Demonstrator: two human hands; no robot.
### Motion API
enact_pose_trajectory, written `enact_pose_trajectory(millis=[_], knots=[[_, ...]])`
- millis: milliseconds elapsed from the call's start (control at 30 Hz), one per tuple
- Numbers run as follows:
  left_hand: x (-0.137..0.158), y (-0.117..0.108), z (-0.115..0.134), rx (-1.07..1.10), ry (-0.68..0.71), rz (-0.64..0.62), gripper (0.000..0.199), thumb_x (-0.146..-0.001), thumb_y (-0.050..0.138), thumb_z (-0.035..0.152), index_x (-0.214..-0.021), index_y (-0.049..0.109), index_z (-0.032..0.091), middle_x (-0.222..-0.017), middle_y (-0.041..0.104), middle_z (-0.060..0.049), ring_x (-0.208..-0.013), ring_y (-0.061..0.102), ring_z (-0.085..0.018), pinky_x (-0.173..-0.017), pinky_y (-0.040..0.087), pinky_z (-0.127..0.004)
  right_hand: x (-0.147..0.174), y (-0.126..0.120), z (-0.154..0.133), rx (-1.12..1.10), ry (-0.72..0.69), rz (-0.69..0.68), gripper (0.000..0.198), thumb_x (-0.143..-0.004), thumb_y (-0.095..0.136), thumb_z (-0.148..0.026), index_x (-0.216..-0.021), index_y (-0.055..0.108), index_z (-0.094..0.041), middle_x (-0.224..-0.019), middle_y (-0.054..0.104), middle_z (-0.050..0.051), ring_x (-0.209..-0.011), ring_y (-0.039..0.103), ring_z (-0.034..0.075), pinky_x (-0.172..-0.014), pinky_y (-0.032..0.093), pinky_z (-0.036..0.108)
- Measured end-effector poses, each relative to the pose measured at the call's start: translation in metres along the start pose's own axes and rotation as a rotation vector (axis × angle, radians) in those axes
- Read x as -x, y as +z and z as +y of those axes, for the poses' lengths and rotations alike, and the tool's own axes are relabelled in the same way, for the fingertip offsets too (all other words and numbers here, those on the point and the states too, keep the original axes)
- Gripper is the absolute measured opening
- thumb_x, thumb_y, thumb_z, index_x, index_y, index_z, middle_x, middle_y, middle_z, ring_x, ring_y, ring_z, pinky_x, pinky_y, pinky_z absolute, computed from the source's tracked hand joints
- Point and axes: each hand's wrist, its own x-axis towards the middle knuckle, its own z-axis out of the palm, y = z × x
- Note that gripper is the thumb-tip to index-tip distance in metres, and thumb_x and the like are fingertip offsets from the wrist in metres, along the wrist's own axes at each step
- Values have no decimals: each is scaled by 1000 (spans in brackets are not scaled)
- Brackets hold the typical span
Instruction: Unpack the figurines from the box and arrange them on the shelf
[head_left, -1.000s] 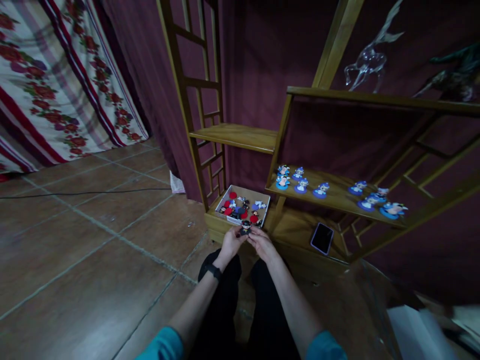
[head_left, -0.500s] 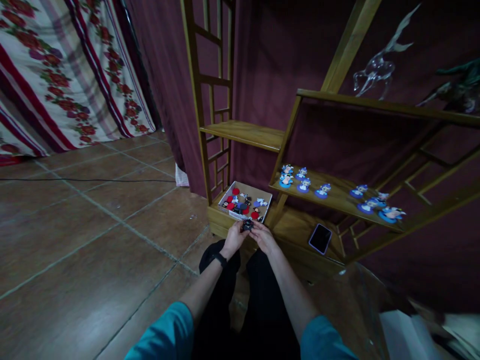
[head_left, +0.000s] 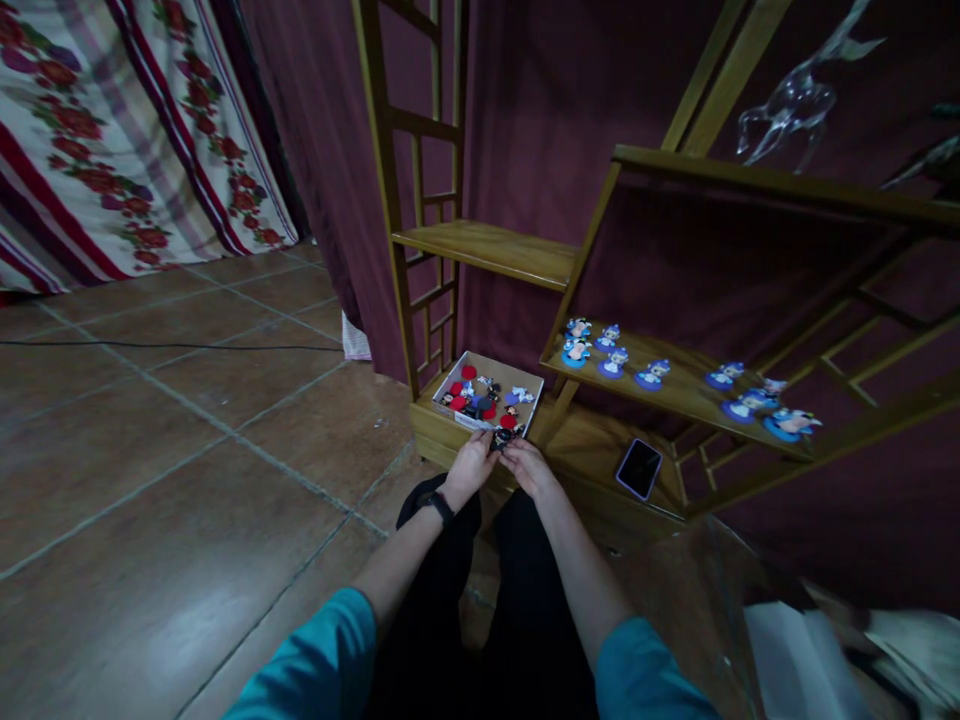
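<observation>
A small dark figurine [head_left: 501,437] is held between the fingertips of both hands, just in front of the box. My left hand [head_left: 472,466] is closed on its left side, and my right hand [head_left: 527,466] pinches it from the right. Right behind it stands a shallow cardboard box [head_left: 529,412] on the low wooden ledge. Several small figurines lie jumbled inside, some with red round bases [head_left: 469,373], and a white and purple figurine [head_left: 520,396] lies at the right. The held figurine's details are too small to make out.
Several blue and white figurines [head_left: 653,374] stand on the wooden shelf [head_left: 682,400] to the right. A phone [head_left: 639,468] lies on the lower board. Higher up is a clear glass deer [head_left: 795,105]. A black cable [head_left: 172,345] crosses the tiled floor at left.
The figurine in my hands looks turned, with more of it showing above the fingers. Both hands have risen slightly towards the box. The view has shifted a little.
</observation>
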Motion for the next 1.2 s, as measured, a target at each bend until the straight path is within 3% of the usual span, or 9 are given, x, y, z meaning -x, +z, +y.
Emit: enact_pose_trajectory(millis=[167, 400, 567, 1200], knots=[[-6, 3, -3, -37, 3, -17, 32, -79, 52, 19, -111, 51, 14, -108, 55, -13, -95, 58, -22, -84, 45, -32, -3, 0, -1, -11, 15, -13, 25, -56, 63, -6, -76, 62, -20, -80, 67, -3, -76, 61, 11, -83, 45, 29], [-3, 1, 3, -73, -10, -52, 40, -80, 51, 18, -120, 44, 14, -118, 50, -15, -101, 57, -22, -86, 44, -30, -3, 0, 0, -4, 8, 47, 23, -56, 61, -4, -73, 61, -20, -69, 63, -6, -69, 60, 9, -82, 45, 29], [0, -3, 7, -138, 2, -85, 47, -82, 49, 20, -127, 37, 16, -122, 47, -13, -101, 56, -21, -86, 43, -28, -3, 0, -2, 10, 20, 27, 38, -55, 59, -2, -86, 63, -22, -76, 66, -4, -74, 61, 11, -82, 46, 30], [7, -12, 15, -249, 65, -115, 41, -85, 43, 25, -125, 41, 16, -112, 49, -14, -98, 54, -22, -83, 43, -30, -3, -3, -2, 49, 21, -2, 38, -54, 62, -4, -87, 65, -23, -87, 68, -2, -82, 62, 14, -83, 46, 32]])
